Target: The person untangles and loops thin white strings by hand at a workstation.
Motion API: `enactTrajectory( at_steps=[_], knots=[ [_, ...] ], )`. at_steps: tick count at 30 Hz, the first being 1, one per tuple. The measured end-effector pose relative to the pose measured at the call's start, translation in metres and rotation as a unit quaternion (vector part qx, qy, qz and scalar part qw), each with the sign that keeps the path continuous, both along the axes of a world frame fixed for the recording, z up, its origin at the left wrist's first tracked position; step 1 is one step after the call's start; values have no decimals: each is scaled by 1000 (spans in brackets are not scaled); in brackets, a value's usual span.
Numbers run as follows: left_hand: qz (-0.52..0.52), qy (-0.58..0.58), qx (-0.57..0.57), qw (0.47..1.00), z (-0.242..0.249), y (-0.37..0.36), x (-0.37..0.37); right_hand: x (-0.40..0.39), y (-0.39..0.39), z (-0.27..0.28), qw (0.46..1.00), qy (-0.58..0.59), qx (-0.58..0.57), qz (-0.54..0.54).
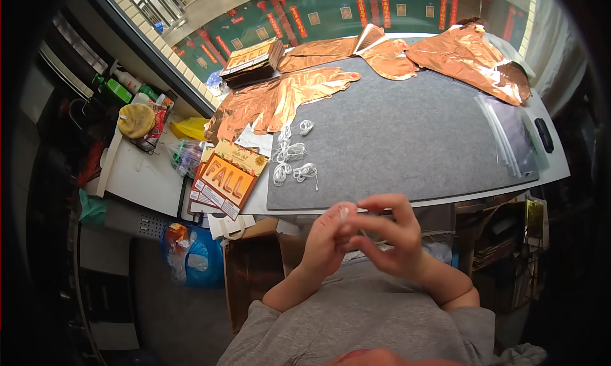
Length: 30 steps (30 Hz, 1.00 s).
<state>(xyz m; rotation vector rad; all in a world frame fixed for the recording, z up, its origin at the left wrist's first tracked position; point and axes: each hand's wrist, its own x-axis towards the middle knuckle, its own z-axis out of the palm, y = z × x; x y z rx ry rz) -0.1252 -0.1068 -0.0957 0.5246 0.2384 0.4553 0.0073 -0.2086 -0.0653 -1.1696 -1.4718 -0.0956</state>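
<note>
Just in front of the table's near edge, my left hand (324,242) is closed, pinching a piece of white string (344,212) between thumb and fingers. My right hand (396,235) meets it from the right, its fingers bent around the string and partly spread. Some of the string between the hands is hidden by the fingers. Several small coiled bundles of white string (295,151) lie on the grey mat (407,137), beyond my hands to the left.
Flat copper foil balloons (471,57) lie along the far side. Printed FALL packages (226,178) rest at the left, with a stack of packages (253,59) behind them. Clear plastic sleeves (506,137) and a black object (544,135) are at the right. Below stands an open cardboard box (254,270).
</note>
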Motion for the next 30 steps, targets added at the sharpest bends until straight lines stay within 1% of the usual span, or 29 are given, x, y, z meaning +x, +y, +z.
enactTrajectory(
  at_steps=[2,3,4,5,6,7,9,13,15,16,18,19,21,22,24,25,27,28,29,30],
  knots=[
    [-24,153,110,982,18,-11,-1,1,-1,1,988,96,-116,-9],
    [-40,134,132,981,7,-12,-5,2,1,-3,984,114,-133,5],
    [-40,134,132,981,0,-8,-7,4,1,-6,984,114,-134,5],
    [-85,50,83,992,-5,-4,-8,7,0,-9,977,149,-151,30],
    [-129,-34,32,990,-7,-2,-9,9,0,-10,967,184,-168,54],
    [-129,-34,32,990,-6,-1,-10,10,-1,-9,967,185,-168,54],
    [-157,-44,-62,985,3,-1,-9,13,-2,-4,984,115,-136,26],
    [-175,-19,-42,984,-1,3,-8,10,-6,5,988,91,-120,18],
    [-131,52,19,990,-4,-3,-8,9,-5,5,995,25,-93,33],
    [-131,53,19,990,-2,-4,-8,7,-5,6,995,26,-93,32],
    [-93,91,75,989,12,-8,-7,2,-5,9,994,13,-111,0],
    [-93,92,75,989,16,-11,-6,-1,-5,15,994,14,-112,-1],
    [8,82,161,983,21,-16,-2,-5,-5,27,986,15,-149,-68],
    [8,82,161,983,19,-15,-3,-5,-7,22,986,15,-149,-67],
    [7,51,228,972,10,-7,-7,-4,-12,3,971,120,-179,106],
    [7,50,228,972,3,-2,-8,-2,-11,-2,987,70,-116,82],
    [-11,3,189,982,-7,10,-10,1,-13,-3,989,60,-120,64],
    [-10,4,187,982,-8,12,-11,1,-13,-3,990,50,-123,46],
    [15,54,212,976,-7,14,-10,1,-12,-2,990,50,-126,48],
    [40,104,236,965,-5,15,-7,0,-10,-1,991,13,-130,38]
  ],
)
